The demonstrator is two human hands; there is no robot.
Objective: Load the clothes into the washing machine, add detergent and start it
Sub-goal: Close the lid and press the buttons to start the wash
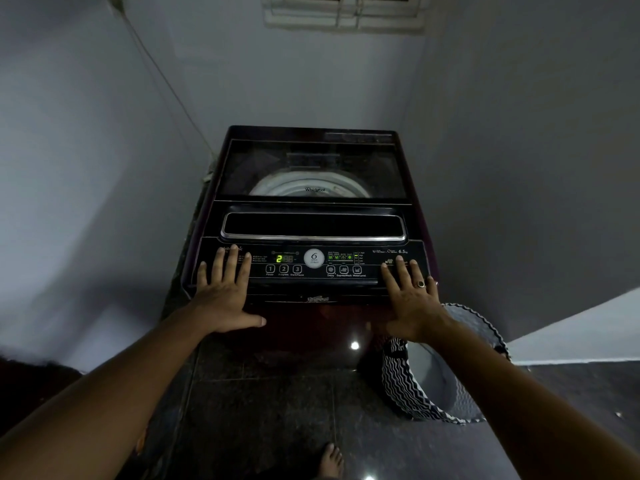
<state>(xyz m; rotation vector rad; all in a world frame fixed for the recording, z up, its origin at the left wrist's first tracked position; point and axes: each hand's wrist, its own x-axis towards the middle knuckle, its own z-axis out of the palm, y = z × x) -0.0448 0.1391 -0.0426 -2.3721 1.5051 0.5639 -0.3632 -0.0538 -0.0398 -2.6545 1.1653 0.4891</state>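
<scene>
A dark top-loading washing machine point(311, 223) stands in the corner with its glass lid point(311, 168) down; the white drum rim shows through it. Its control panel point(311, 263) is lit, and the green display point(278, 259) reads 2. My left hand point(221, 296) rests flat, fingers spread, on the panel's left end. At the panel's right end lies my right hand point(412, 299), also flat with straight fingers and a ring on one finger. Neither hand holds anything. No clothes or detergent are visible.
A black-and-white zigzag laundry basket point(436, 368) lies tipped on the dark tiled floor right of the machine, its pale inside showing. Grey walls close in on both sides, with a window vent point(343, 10) above. My bare foot point(330, 459) is at the bottom.
</scene>
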